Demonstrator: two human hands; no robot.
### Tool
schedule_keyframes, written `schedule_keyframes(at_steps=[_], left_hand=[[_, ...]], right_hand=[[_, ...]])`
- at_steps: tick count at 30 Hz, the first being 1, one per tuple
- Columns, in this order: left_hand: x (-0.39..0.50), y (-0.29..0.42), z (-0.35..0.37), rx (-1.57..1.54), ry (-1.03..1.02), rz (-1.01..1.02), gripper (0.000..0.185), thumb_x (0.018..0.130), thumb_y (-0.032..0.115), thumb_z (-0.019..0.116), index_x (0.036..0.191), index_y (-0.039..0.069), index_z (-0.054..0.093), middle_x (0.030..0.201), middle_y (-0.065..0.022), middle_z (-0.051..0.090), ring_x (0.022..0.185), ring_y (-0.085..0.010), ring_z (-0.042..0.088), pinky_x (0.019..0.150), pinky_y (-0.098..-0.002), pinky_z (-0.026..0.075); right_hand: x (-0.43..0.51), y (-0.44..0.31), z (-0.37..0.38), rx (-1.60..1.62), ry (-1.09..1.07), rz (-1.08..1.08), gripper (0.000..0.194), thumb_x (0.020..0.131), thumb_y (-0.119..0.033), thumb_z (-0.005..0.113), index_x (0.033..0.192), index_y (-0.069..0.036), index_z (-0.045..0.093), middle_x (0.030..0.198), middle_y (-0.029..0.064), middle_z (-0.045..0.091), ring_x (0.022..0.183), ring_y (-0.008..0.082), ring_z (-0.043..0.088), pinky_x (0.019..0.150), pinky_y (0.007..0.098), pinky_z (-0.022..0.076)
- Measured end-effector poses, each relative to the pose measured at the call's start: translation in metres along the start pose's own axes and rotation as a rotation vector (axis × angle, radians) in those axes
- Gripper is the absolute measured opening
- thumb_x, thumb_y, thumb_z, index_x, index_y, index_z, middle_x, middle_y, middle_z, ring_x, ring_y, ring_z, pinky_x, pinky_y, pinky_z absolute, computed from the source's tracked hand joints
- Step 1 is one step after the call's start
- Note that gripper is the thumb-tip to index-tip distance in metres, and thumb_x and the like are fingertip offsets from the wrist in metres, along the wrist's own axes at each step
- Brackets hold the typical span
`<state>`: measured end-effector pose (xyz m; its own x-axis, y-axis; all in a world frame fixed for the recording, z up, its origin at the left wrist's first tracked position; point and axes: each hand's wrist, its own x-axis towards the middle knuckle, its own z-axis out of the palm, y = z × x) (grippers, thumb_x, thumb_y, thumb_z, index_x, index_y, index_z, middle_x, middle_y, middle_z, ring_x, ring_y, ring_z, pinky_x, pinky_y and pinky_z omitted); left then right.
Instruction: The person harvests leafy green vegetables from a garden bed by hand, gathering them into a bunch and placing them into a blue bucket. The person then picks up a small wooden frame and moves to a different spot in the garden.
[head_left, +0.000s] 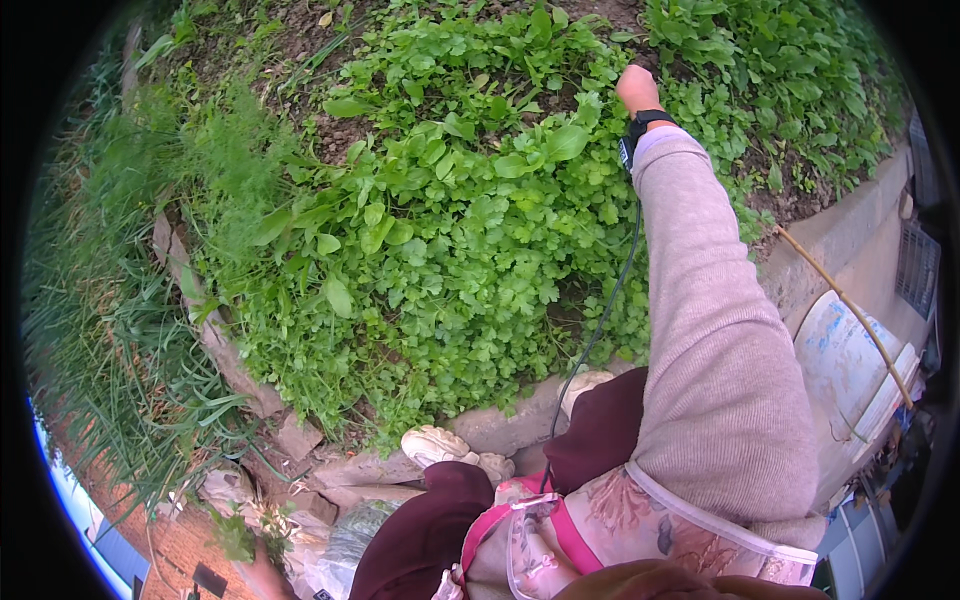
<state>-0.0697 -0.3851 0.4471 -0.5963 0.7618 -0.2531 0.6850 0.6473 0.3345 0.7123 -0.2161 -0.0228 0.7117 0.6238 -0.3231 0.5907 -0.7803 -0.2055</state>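
My right hand reaches out over the far part of a bed of leafy greens that look like cilantro or parsley. Its fingers curl down out of sight among the leaves, so what they grip is hidden. A black strap with a small device circles that wrist, and a dark cable hangs from it towards my waist. Low at the left, my left hand holds a small bunch of picked greens. Beneath and beside the bunch is a clear plastic bag with something green inside.
A concrete kerb edges the bed by my shoes. Feathery dill-like plants and long-leaved plants grow at the left. A stick leans across a whitish bucket at the right. Broken bricks lie near the left corner.
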Motion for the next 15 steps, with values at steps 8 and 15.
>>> schedule_keyframes(at_steps=[8, 15], left_hand=[[0.007, -0.005, -0.002, 0.051, -0.018, 0.029, 0.046, 0.080, 0.010, 0.056, 0.121, -0.003, 0.042, 0.117, -0.0085, 0.049, 0.103, -0.0189, 0.045, 0.091, -0.0296, 0.033], [0.015, -0.006, 0.000, 0.029, -0.009, -0.020, 0.045, 0.080, 0.009, 0.056, 0.121, -0.003, 0.043, 0.117, -0.0083, 0.049, 0.103, -0.0187, 0.046, 0.090, -0.0292, 0.033]], right_hand=[[0.017, 0.023, 0.010, 0.052, 0.038, -0.045, 0.023, 0.065, -0.017, 0.063, 0.080, 0.000, 0.063, 0.087, 0.0227, 0.060, 0.084, 0.0355, 0.059, 0.075, 0.0385, 0.0471], [0.018, 0.036, 0.010, 0.146, 0.010, -0.072, 0.034, 0.062, -0.025, 0.069, 0.083, 0.002, 0.063, 0.086, 0.0210, 0.061, 0.084, 0.0330, 0.060, 0.075, 0.0365, 0.0477]])
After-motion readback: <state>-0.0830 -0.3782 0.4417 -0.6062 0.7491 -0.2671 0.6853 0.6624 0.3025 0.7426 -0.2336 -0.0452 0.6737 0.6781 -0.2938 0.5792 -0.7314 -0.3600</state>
